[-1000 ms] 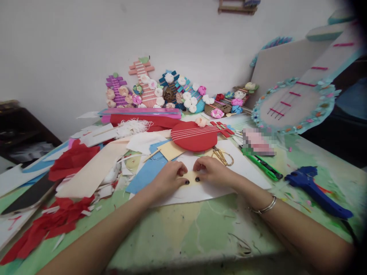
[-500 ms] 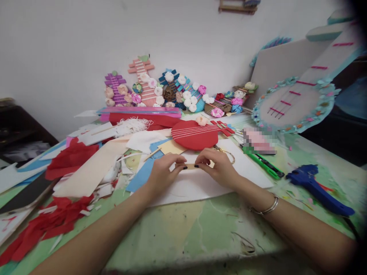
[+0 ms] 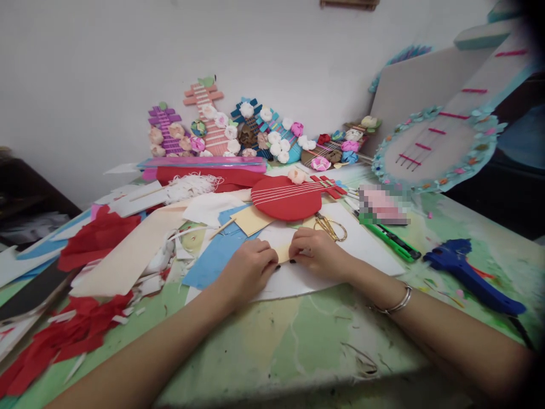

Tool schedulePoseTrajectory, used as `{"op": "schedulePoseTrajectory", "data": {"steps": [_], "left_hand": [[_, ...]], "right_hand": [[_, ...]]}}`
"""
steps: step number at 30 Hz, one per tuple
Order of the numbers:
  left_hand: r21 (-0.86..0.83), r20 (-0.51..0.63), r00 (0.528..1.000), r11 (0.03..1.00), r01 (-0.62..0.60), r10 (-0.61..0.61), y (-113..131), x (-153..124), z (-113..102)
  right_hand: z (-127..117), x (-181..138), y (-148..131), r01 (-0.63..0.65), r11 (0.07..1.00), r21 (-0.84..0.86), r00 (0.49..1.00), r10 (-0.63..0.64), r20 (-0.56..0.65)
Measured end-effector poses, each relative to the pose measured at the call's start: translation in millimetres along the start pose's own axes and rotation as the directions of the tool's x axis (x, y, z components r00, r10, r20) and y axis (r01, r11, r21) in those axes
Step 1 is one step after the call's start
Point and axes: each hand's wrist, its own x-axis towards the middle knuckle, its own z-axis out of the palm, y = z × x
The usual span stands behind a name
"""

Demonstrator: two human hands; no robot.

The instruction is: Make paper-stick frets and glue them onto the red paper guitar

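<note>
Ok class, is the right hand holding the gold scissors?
No: the gold scissors lie just beyond the right hand, which holds a yellow piece.

The left hand [image 3: 250, 269] has dipped; the small piece [image 3: 283, 252] shows yellow again, not brown.

A small, partly hidden pale-yellow piece [image 3: 283, 252], apparently paper, is held at both ends over the white sheet [image 3: 296, 283].

Wall [image 3: 276, 51]: you're getting soft, even light
Surface [image 3: 259, 346]: faint, diffuse shadows
Pink object [image 3: 381, 204]: blocky pixelation
Your right edge: blacked-out corner, stretched shapes
</note>
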Motion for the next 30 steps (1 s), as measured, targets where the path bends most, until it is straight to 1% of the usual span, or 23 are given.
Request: {"op": "schedulePoseTrajectory", "data": {"steps": [5, 8, 11, 14, 16, 18, 20, 22, 23, 26, 28, 30], "left_hand": [[-0.02, 0.054, 0.996, 0.997, 0.077, -0.075, 1.1, 1.4, 0.2], [-0.049, 0.082, 0.991, 0.992, 0.112, -0.108, -0.2, 3.4, 0.3], [-0.077, 0.095, 0.986, 0.987, 0.141, -0.134, -2.0, 5.2, 1.4], [-0.072, 0.096, 0.985, 0.986, 0.15, -0.143, -3.1, 5.7, 2.6], [-0.054, 0.066, 0.989, 0.99, 0.132, -0.129, -3.0, 5.2, 2.3], [-0.02, -0.006, 0.995, 0.995, 0.098, -0.099, -2.3, 4.5, 0.6], [-0.004, -0.086, 0.993, 0.997, 0.081, -0.081, -1.5, 4.0, -2.1], [-0.052, -0.132, 0.986, 0.994, 0.093, -0.1, -0.7, 3.9, -5.2], [-0.097, -0.14, 0.981, 0.988, 0.118, -0.131, -0.4, 4.1, -6.5], [-0.27, -0.113, 0.952, 0.931, 0.246, -0.284, 0.1, 5.8, -9.4], [-0.406, -0.07, 0.919, 0.852, 0.33, -0.389, 0.4, 7.3, -10.0], [-0.577, -0.014, 0.888, 0.729, 0.368, -0.46, 0.9, 8.3, -9.8]], "right_hand": [[5.4, 0.1, 3.0, -0.033, 0.999, -0.01, 0.999, 0.033, 0.009], [9.5, 0.4, 5.7, -0.081, 0.997, -0.02, 0.996, 0.082, 0.033], [12.7, 0.9, 8.0, -0.129, 0.991, -0.038, 0.99, 0.131, 0.057], [13.3, 1.7, 8.6, -0.134, 0.99, -0.051, 0.988, 0.137, 0.066], [11.9, 2.5, 7.6, -0.108, 0.993, -0.056, 0.993, 0.11, 0.036], [8.9, 3.5, 5.3, -0.073, 0.995, -0.067, 0.997, 0.072, -0.024], [5.2, 4.4, 2.0, -0.08, 0.995, -0.063, 0.994, 0.074, -0.085], [2.1, 4.5, -1.2, -0.131, 0.991, -0.004, 0.983, 0.129, -0.131], [1.1, 4.1, -2.3, -0.158, 0.987, 0.043, 0.976, 0.162, -0.146], [1.8, 2.3, -2.6, -0.215, 0.956, 0.198, 0.958, 0.246, -0.147], [4.6, 1.0, -0.2, -0.267, 0.894, 0.36, 0.947, 0.312, -0.073], [7.9, 0.1, 2.7, -0.323, 0.763, 0.56, 0.929, 0.369, 0.032]]}}
